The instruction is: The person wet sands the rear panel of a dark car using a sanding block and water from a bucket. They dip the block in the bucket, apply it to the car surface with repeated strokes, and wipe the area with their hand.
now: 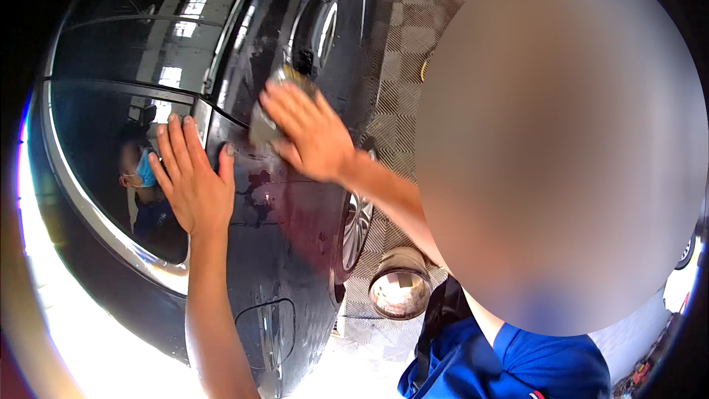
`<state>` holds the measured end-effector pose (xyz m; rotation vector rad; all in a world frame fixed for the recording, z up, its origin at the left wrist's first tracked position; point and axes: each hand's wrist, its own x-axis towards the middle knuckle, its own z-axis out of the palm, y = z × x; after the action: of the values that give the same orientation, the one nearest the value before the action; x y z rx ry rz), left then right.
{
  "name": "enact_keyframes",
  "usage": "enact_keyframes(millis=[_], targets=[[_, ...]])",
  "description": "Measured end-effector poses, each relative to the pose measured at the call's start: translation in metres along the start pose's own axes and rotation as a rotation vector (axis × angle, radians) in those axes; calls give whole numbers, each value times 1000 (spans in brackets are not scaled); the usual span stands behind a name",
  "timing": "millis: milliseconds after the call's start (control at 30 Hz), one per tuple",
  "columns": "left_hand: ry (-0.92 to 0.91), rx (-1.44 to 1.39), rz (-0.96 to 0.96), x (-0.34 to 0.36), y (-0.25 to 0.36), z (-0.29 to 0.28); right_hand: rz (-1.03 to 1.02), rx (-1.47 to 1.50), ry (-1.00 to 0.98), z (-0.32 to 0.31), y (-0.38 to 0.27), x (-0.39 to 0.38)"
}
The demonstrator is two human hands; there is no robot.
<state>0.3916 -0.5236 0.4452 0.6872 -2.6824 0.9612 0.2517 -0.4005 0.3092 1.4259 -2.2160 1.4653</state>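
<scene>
Grey checkered floor tiles (413, 37) run along the right of a glossy black car (288, 251), whose side fills the left and middle of the view. On the car's window (103, 133) a reflection shows a person in a blue face mask. The left hand (193, 177) lies open and flat, fingers spread, against the car body just beside the window's rear edge. The right hand (310, 137) presses down on a grey-green sponge (266, 122), its fingers laid over the pad and curled loosely about it, holding it against the black panel a little farther along and near the left hand. A door handle (321, 29) sits farther up the body. Down near the wheel (358, 225), a round bucket (399, 284) stands on the floor. A blue shirt (517, 362) shows at the lower right.
</scene>
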Motion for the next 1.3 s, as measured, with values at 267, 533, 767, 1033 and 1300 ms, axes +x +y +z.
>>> enact_keyframes(millis=[267, 533, 767, 1033, 1300], targets=[[11, 11, 12, -4, 3, -2, 107, -2, -162, 8, -23, -29], [-24, 71, 29, -6, 3, -1, 192, 171, 305, -21, 30, 54], [18, 69, 36, 1, 5, -3, 123, 171, 447, -26, 18, 4], [36, 56, 39, -1, 6, -8, 0, 14, 25, 2, 8, 9], [-13, 5, 16, -1, 9, -9, 49, 45, -6, 4, -12, -22]])
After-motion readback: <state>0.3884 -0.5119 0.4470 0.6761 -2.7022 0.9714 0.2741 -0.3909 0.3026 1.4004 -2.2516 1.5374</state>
